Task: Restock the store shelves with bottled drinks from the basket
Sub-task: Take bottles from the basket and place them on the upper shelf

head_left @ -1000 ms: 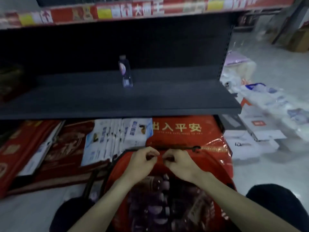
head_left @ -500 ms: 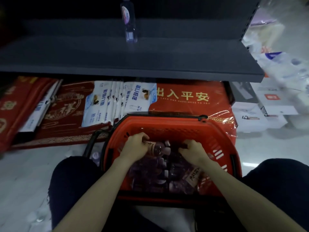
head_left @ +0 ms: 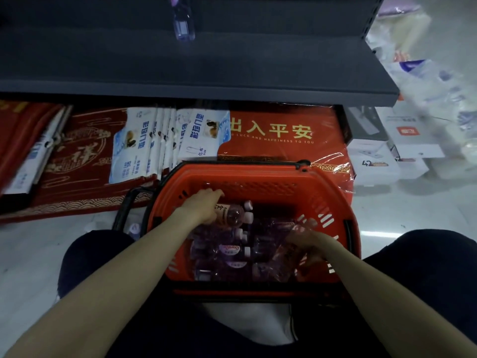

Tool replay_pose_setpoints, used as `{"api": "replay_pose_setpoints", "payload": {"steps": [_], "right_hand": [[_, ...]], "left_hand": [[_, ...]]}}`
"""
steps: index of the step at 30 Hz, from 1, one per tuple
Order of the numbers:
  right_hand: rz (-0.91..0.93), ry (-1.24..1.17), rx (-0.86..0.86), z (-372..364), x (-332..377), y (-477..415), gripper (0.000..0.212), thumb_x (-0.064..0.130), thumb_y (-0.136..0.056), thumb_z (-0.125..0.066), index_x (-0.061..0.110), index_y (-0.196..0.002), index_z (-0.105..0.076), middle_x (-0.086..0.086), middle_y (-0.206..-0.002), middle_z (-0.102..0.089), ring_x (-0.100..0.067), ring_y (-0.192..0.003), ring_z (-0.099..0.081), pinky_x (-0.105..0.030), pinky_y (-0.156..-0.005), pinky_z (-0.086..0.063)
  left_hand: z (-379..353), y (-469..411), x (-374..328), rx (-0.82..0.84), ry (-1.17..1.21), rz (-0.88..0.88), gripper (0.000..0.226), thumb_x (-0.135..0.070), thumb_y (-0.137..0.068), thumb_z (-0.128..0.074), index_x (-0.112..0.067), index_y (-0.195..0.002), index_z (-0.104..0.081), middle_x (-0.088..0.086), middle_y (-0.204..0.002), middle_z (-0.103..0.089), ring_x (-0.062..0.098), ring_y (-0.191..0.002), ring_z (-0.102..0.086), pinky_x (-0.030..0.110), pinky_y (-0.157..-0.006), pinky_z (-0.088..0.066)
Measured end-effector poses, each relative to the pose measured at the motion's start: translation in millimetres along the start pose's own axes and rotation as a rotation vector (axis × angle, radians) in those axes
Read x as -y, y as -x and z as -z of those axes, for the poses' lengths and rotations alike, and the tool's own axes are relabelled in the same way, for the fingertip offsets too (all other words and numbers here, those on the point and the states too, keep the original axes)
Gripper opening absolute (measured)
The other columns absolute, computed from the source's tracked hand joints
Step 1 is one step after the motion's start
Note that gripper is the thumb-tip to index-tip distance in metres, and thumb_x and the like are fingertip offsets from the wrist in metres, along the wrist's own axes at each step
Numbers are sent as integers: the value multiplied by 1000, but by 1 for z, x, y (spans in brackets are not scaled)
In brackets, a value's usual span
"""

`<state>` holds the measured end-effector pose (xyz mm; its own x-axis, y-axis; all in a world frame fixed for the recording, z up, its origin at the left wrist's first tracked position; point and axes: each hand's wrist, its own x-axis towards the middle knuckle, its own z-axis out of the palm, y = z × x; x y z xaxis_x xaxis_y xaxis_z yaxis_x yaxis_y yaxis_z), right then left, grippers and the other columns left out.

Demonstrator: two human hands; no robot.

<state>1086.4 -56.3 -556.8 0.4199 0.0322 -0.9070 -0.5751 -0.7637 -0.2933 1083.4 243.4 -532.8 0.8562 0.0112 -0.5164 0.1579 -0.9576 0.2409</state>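
Bottles [head_left: 227,254] lie heaped in a red basket [head_left: 258,187] at lower centre of the frame; the left hand [head_left: 202,208] clasps a pink bottle [head_left: 232,215] at the heap's upper left; the right hand [head_left: 307,242], at the basket's right side, is blurred, so I cannot tell its grip; above, a lone bottle [head_left: 182,24] stands on a dark shelf [head_left: 258,65]; red mats [head_left: 278,135] lie beneath it.

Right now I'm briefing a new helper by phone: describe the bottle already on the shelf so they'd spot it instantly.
Find the dark grey shelf above the red basket on the floor. Towards its back stands one clear, purple-tinted bottle. It alone is upright on the shelf; the other bottles lie piled in the basket.
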Motion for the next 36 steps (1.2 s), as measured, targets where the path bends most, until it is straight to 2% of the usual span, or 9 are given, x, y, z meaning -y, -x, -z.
{"api": "replay_pose_setpoints", "payload": {"steps": [5,8,14,19,21,23,25,31,36], "right_hand": [[-81,-177,20,-12,-9,-8,40,38,-100,-61,9,-126,-57,-12,-113,-67,-28,-94,-67,-39,-69,-62],[-61,-146,16,-13,-8,-10,30,36,-97,-66,12,-112,-58,-13,-111,-66,-30,-101,-65,-44,-89,-58],[46,30,-75,-12,-4,-27,22,28,-107,-52,13,-91,-59,-1,-80,-56,-12,-66,-52,-19,-55,-44],[10,67,-63,-13,-4,-34,15,22,-100,-65,10,-99,-55,-4,-95,-63,-16,-83,-62,-20,-68,-54],[13,59,-122,-16,-2,-36,64,25,-87,-81,1,-134,-44,-12,-118,-67,-27,-108,-67,-36,-95,-58],[98,153,-217,-17,1,-29,124,37,-76,-87,-3,-157,-2,-19,-145,-53,-34,-133,-55,-43,-113,-46],[180,195,-258,-16,7,-14,141,39,-76,-88,-6,-155,19,-24,-161,-32,-39,-147,-37,-44,-121,-34],[493,12,-202,-6,28,27,102,50,-57,-86,19,-130,-22,-3,-111,-62,-23,-105,-68,-43,-93,-60],[762,-213,-165,-5,53,69,82,11,-72,-86,20,-129,-28,-8,-107,-66,-18,-90,-73,-40,-78,-64]], "left_hand": [[-23,-12,31,63,41,-33,91,-2,-81,-71,-31,-158,-32,3,-148,-45,27,-140,-43,40,-114,-40],[-34,-20,40,80,-17,-72,104,-9,-80,-76,-34,-163,-18,3,-164,-30,26,-151,-28,45,-125,-25],[-37,-31,31,42,-59,-126,84,-7,-78,-69,-27,-152,-37,2,-144,-47,26,-137,-42,44,-117,-29],[-38,-29,26,4,-111,-128,81,-11,-78,-73,-25,-150,-39,1,-143,-47,25,-135,-43,45,-116,-32],[-38,-26,24,-3,-126,-140,81,-13,-79,-73,-25,-151,-38,1,-144,-47,24,-136,-41,45,-115,-33],[-36,-21,18,-10,-126,-159,82,-12,-79,-72,-24,-151,-36,1,-144,-46,24,-136,-41,46,-114,-36],[-33,-16,11,-28,-73,-171,81,-10,-79,-71,-23,-151,-36,2,-144,-46,25,-136,-42,46,-111,-41],[-8,2,-6,-137,330,-228,70,-44,-77,-86,-20,-132,-51,-4,-128,-63,14,-117,-60,33,-102,-48],[31,41,-24,-242,708,-224,52,-59,-78,-80,-33,-121,-64,-15,-112,-74,1,-105,-69,33,-96,-56]]}}
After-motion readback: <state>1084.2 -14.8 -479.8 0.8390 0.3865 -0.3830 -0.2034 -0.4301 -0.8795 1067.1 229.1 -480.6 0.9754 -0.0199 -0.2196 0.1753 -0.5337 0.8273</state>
